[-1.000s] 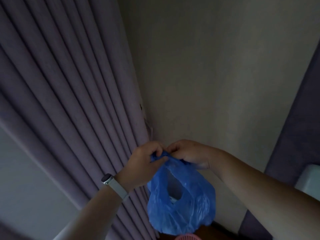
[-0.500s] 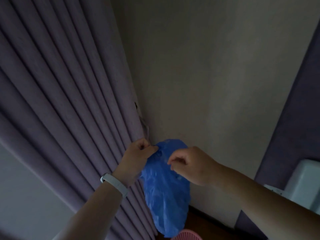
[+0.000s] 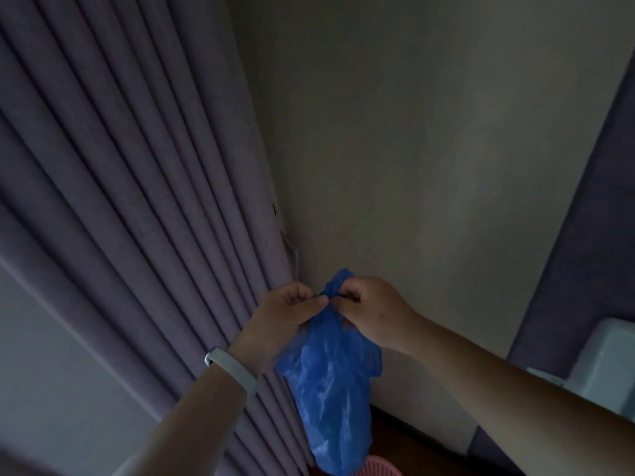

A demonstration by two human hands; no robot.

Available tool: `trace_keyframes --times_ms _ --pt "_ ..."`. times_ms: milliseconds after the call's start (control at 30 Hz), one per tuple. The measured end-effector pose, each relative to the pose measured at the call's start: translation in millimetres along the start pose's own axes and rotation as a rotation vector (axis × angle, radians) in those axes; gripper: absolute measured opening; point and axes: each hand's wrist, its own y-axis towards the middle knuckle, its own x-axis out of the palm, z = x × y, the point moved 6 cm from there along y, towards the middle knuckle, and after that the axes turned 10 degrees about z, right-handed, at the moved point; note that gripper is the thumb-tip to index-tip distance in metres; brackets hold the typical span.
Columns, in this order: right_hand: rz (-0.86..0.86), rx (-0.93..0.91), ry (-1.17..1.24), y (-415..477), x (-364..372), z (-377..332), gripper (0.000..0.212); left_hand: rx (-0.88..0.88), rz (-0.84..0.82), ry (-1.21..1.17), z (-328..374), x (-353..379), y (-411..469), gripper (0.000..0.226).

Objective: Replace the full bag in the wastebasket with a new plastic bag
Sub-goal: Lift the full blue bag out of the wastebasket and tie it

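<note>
A blue plastic bag hangs in the air in front of me, its top bunched into a twisted neck. My left hand, with a white band on the wrist, pinches that neck from the left. My right hand grips the same neck from the right, fingers closed on the plastic. The two hands almost touch. Below the bag, at the bottom edge of the view, shows the rim of a pink wastebasket; most of it is out of view.
A purple pleated curtain fills the left side. A beige wall stands straight ahead, with dark wooden floor at its foot. A white box-like object sits at the right edge beside a purple surface.
The bag hung open a second ago. Since then its top has been gathered and twisted, and both hands have closed together on the neck.
</note>
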Motion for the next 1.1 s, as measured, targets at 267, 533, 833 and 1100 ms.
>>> trace_keyframes --times_ms 267,533,833,1100 --pt "-0.01 0.191 0.183 3.0 -13.0 11.2 0.017 0.105 0.216 0.073 -2.9 -21.4 7.4 0.023" --pt "0.066 0.358 0.156 3.1 -55.8 60.6 0.02 0.091 0.392 0.171 -30.8 -65.8 29.0 0.023" --pt "0.199 0.48 0.005 -17.0 -98.5 125.8 0.019 -0.055 0.533 0.212 -57.9 -96.0 23.7 0.025" --pt "0.176 0.192 -0.325 -25.7 -91.4 101.7 0.02 0.073 0.416 0.296 -35.0 -83.2 17.2 0.023"
